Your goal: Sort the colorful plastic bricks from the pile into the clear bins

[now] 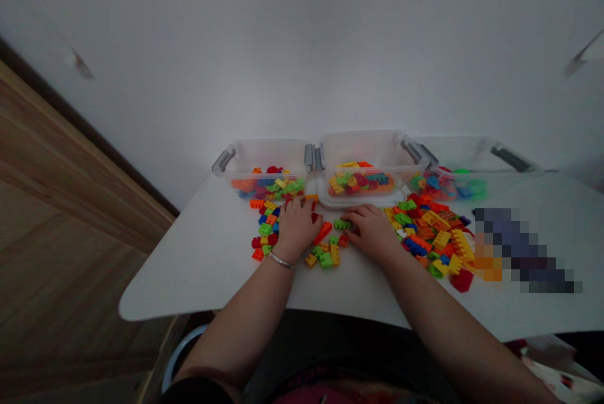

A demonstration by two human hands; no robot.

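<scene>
My left hand rests palm down at the left heap of loose plastic building bricks, its fingertips among them. A long orange brick lies just right of that hand. My right hand lies palm down with its fingers next to a green brick. Whether either hand holds a piece is hidden. A larger heap of bricks spreads to the right of my right hand. A few bricks lie between my wrists. A metal bangle circles my left wrist.
Three clear plastic boxes with grey latches stand in a row at the far edge of the white table: left, middle, right. All hold coloured bricks. A pixelated patch covers the table's right side. A wooden surface lies left.
</scene>
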